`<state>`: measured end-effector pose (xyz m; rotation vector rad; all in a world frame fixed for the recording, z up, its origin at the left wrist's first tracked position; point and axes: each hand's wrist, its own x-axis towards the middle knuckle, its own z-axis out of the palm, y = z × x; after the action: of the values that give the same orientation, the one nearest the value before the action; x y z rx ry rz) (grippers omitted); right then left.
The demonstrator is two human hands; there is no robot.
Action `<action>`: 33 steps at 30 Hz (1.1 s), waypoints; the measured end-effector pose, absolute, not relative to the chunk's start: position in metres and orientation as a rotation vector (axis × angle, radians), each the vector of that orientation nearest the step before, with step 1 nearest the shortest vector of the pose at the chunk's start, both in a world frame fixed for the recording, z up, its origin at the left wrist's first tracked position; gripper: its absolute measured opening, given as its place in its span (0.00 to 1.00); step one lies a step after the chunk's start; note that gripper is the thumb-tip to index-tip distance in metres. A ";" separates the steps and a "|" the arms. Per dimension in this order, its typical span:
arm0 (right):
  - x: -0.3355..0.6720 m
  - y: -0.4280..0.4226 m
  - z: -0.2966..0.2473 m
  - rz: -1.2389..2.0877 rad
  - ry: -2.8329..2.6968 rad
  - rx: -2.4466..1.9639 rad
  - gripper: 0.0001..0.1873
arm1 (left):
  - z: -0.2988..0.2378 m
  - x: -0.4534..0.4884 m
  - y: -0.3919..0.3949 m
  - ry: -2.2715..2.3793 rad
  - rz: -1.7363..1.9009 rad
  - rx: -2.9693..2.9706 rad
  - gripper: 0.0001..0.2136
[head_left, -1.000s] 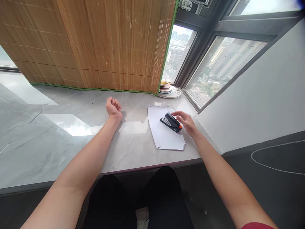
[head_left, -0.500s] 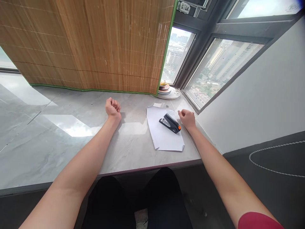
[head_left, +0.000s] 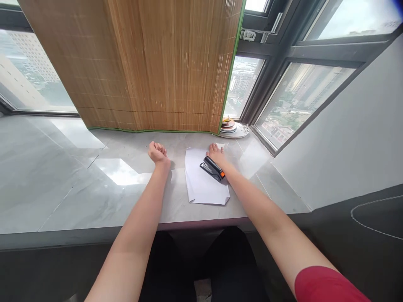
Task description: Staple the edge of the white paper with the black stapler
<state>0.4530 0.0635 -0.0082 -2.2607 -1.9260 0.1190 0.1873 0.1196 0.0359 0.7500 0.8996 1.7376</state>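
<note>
Lying beside right fingers (head_left: pixel 216 147), stapler (head_left: pixel 212 168)

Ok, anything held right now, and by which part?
Nothing visibly held. Left hand is a curled fist; right hand is spread, palm down, by the stapler and paper.

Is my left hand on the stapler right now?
No, the left hand is curled into a fist, apart from the stapler, which lies on the white paper.
</note>
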 end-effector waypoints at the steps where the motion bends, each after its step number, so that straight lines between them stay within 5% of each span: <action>1: 0.428 0.068 -0.008 0.130 -1.938 -2.212 0.35 | 0.040 0.171 0.117 0.934 1.701 0.767 0.25; 9: 0.223 0.099 -0.002 0.335 -2.088 -1.848 0.39 | 0.029 -0.006 0.064 2.195 1.111 1.521 0.05; 11: 0.191 0.102 0.001 0.388 -2.125 -1.771 0.38 | 0.020 -0.030 0.048 2.367 0.873 1.598 0.13; 15: 0.169 0.101 0.009 0.418 -2.137 -1.672 0.37 | 0.009 -0.041 0.037 2.474 0.616 1.763 0.22; 22: 0.190 0.081 0.014 0.497 -2.408 -1.335 0.25 | 0.008 -0.037 0.041 2.538 0.581 1.797 0.23; 33: 0.247 0.064 0.011 0.460 -2.356 -1.425 0.20 | 0.006 -0.034 0.044 2.590 0.464 1.735 0.22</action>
<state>0.2474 0.0644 0.0114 -1.4254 -2.3565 0.4599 -0.0337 0.0445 0.0059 1.7347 2.5899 0.4644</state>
